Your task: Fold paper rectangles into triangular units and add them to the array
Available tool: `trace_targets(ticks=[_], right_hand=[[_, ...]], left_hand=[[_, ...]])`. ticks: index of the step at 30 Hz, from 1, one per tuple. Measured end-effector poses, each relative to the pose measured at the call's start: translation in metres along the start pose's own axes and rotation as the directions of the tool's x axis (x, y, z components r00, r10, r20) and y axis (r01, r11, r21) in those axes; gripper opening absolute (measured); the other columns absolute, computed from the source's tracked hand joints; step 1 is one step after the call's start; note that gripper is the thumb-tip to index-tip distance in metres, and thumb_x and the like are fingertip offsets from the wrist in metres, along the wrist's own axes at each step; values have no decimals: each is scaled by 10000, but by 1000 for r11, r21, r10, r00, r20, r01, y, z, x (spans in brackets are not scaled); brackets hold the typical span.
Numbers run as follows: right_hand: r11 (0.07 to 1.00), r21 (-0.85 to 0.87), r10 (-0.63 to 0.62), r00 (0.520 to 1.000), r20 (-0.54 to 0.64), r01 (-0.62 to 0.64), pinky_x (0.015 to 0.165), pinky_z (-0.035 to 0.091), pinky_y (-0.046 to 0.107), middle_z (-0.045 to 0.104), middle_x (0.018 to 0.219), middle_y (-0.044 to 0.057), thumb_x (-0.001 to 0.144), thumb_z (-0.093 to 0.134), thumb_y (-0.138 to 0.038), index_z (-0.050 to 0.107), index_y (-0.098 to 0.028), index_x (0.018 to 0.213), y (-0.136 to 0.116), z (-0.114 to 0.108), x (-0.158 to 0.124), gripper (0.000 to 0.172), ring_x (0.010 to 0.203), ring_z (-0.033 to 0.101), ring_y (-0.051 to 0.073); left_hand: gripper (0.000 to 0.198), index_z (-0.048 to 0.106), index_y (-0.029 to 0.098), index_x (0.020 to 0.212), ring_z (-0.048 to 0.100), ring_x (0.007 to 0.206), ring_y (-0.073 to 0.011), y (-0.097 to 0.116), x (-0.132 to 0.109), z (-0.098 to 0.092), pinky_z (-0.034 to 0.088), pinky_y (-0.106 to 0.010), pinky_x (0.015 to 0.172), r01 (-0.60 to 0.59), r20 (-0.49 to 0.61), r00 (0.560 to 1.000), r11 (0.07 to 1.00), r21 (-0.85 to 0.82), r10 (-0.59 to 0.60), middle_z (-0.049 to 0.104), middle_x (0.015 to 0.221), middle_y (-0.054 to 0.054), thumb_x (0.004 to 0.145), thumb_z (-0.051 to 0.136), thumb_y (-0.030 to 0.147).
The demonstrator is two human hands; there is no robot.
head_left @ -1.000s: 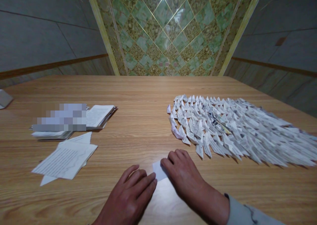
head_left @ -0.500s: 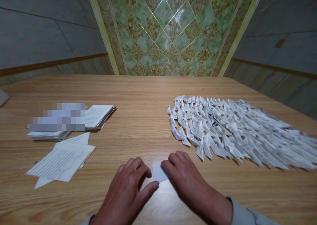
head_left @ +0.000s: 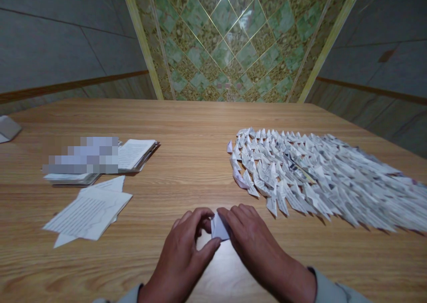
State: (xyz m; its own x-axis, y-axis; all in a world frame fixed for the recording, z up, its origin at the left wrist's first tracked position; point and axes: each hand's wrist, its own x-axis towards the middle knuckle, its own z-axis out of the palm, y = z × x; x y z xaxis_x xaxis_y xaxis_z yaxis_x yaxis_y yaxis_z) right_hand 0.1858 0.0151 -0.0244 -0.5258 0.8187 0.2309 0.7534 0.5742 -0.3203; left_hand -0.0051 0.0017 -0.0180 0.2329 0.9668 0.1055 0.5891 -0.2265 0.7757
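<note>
Pinching the small white paper (head_left: 220,227) from the side with my left hand (head_left: 182,254), I pressed my right hand (head_left: 255,236) flat against it, on the wooden table (head_left: 200,134) just below the folded paper boats (head_left: 300,174). Pressing too hard could have crumpled it; a slip could have nudged the boats. My hands hid its folds.

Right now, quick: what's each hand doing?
Left hand: closed, pinching the left edge of the small folded paper.
Right hand: open, fingers pressing its right side.
</note>
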Motion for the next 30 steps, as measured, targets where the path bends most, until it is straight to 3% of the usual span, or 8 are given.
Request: trace_targets(ticks=[6,13,21,26,30], right_hand=[[999,-25,-28,999,-43,26,769,453,380,664,990,78,943,621,-72,542,-159,1314,1,2,-1,389,877,568,254],[979,183,-53,975,-214,94,820,447,392,626,1081,112,939,605,-95,597,-151,1215,-4,-14,-2,282,960,533,266],[964,161,-146,930,-336,210,780,396,370,653,951,76,993,570,-167,650,-167,1031,-5,-16,0,88,868,522,232],[966,119,-171,911,-375,231,763,393,364,666,876,63,1013,559,-217,633,-176,868,-3,-14,1,168,825,520,219],[967,77,-189,887,-421,242,779,421,359,706,993,81,1032,532,-231,635,-176,874,-1,-19,0,196,878,547,220]], left_hand=[[470,474,235,1307,630,800,-195,1,3,7,503,-346,777,86,0,996,966,-243,-89,671,890,-3,854,597,204],[436,508,228,1281,594,666,-151,7,4,7,492,-265,623,90,-102,986,940,-329,-130,616,802,33,852,587,217],[452,490,240,1320,598,660,-137,2,0,12,501,-252,617,48,-80,994,958,-283,-74,632,831,28,883,605,224],[467,491,234,1319,623,691,-145,1,-1,12,527,-260,628,15,-97,995,971,-237,-39,633,893,4,871,614,185],[464,520,247,1288,653,818,-189,-1,-3,1,558,-290,667,-139,-100,986,989,-52,133,647,1013,-42,857,684,190]])
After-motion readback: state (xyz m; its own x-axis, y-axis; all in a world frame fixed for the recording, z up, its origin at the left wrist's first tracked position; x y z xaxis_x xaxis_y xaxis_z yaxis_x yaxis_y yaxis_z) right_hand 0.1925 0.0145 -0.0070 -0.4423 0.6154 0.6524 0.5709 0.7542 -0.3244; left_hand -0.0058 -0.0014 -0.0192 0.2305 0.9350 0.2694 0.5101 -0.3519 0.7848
